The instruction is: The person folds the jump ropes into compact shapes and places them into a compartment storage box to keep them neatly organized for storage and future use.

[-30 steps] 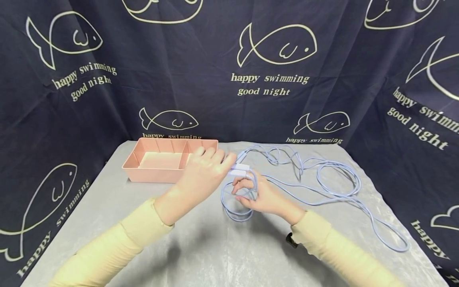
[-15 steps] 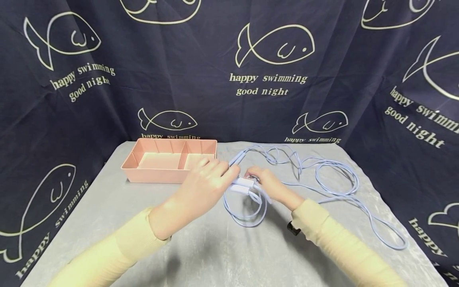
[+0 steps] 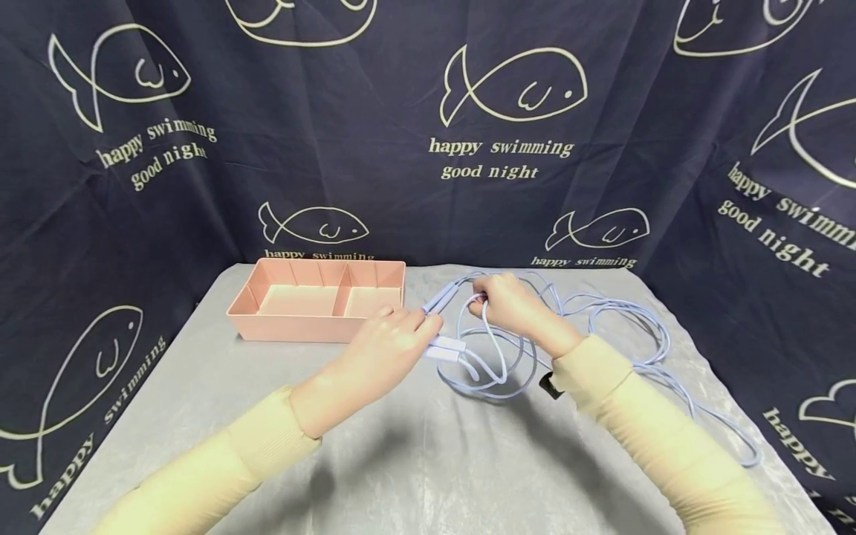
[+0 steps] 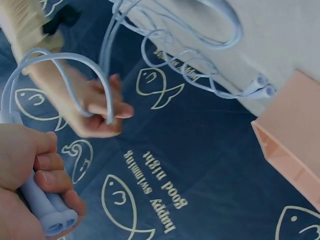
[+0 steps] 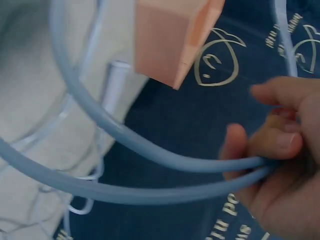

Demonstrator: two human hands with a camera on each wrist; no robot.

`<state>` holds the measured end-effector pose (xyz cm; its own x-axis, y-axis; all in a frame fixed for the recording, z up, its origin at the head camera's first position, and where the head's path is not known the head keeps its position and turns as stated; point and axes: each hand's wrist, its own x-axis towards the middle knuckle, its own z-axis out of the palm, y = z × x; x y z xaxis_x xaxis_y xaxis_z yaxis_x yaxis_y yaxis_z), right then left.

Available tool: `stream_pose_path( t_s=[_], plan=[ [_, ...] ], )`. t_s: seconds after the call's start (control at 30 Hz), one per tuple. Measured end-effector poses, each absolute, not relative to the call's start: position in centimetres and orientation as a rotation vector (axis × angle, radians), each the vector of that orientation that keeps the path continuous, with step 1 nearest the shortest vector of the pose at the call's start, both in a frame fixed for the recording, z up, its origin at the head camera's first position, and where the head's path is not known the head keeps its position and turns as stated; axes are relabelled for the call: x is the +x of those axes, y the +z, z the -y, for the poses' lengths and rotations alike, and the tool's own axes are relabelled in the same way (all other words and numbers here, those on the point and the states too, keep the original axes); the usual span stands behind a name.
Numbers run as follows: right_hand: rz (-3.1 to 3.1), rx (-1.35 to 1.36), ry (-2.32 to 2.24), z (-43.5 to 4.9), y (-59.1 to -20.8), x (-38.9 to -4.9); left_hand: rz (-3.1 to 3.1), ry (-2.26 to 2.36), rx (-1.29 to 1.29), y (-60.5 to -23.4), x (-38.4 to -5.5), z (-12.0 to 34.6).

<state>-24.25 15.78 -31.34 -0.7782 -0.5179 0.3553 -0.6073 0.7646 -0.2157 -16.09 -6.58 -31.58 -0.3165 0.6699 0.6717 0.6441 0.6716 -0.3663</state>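
Note:
My left hand (image 3: pixel 384 345) grips a pair of pale blue jump rope handles (image 3: pixel 446 348) just right of the pink box's near side. Their hollow ends poke out below the fingers (image 4: pixel 54 180) in the left wrist view. From the handles the blue cord (image 4: pixel 100 75) arcs over to my right hand (image 3: pixel 515 305). That hand's fingers curl round two strands (image 5: pixel 170 195) of cord, and loops of it hang below and left of the hand. Another pair of blue handles (image 4: pixel 262 87) lies on the table by the box's right end, behind the left hand.
The pink box (image 3: pixel 287 327), with one divider inside, stands at the back left. More blue cord (image 3: pixel 631 312) lies in tangled loops across the grey tabletop (image 3: pixel 401 475) on the right. A dark fish-print cloth (image 3: pixel 401 148) hangs behind the table and at both sides.
The right hand has moved back and right from beside the left hand, drawing cord with it, and its fingers have closed round the strands. The left hand keeps its grip near the same spot.

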Motion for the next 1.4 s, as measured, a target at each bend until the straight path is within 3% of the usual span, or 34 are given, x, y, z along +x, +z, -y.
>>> stream_pose_path(
  t_s=[0.57, 0.9, 1.4],
  plan=[
    [2.601, 1.142, 0.554, -15.2, -26.2, -21.1, 2.178, 0.160, -0.790, -33.7, -18.7, 6.7],
    [2.412, 1.111, 0.486, -13.2, -28.0, -18.7, 2.239, 0.137, -0.645, -33.9, -19.1, 6.4],
    [2.444, 1.174, 0.523, -12.2, -30.6, -16.8, 2.102, 0.085, -0.679, -34.1, -19.3, 6.7]
  ],
)
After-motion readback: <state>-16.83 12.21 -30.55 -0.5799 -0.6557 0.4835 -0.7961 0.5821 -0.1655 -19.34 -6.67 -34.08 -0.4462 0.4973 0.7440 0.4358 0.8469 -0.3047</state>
